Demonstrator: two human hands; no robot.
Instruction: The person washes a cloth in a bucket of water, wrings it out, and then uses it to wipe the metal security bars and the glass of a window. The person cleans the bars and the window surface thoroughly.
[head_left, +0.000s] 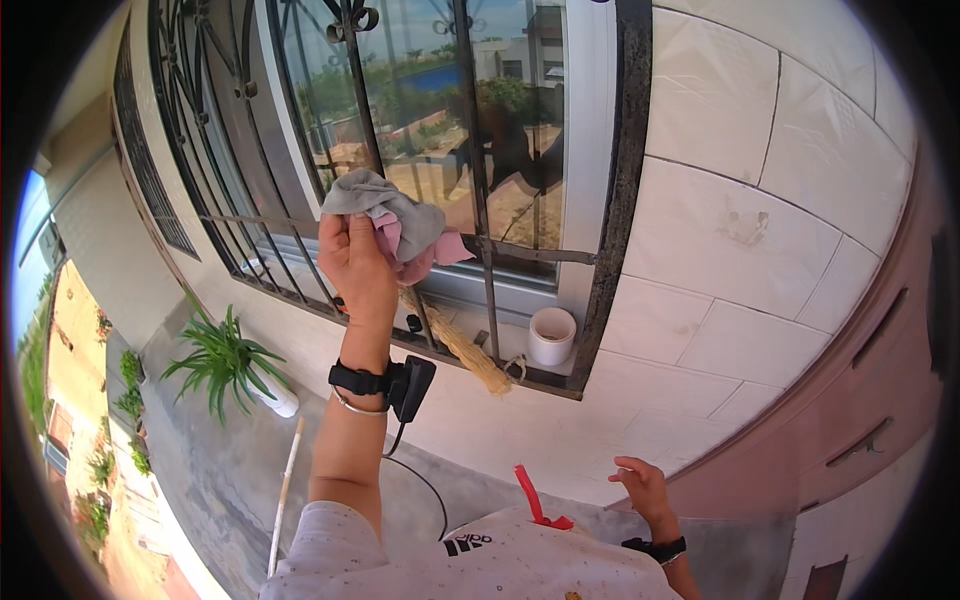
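My left hand is raised in front of the window and grips a bunched cloth. The cloth, grey above and pink below, lies against the black iron window grille. Some of my left fingers are hidden behind it. Behind the bars, the glass pane reflects trees, buildings and a dark figure. Low at the right, my right hand hangs near the tiled wall, fingers curled loosely apart and holding nothing.
A white cup stands on the sill inside the grille. Beside it, a straw-coloured bundle pokes out between the bars. A potted plant and a pale stick are at the lower left. A reddish door is at right.
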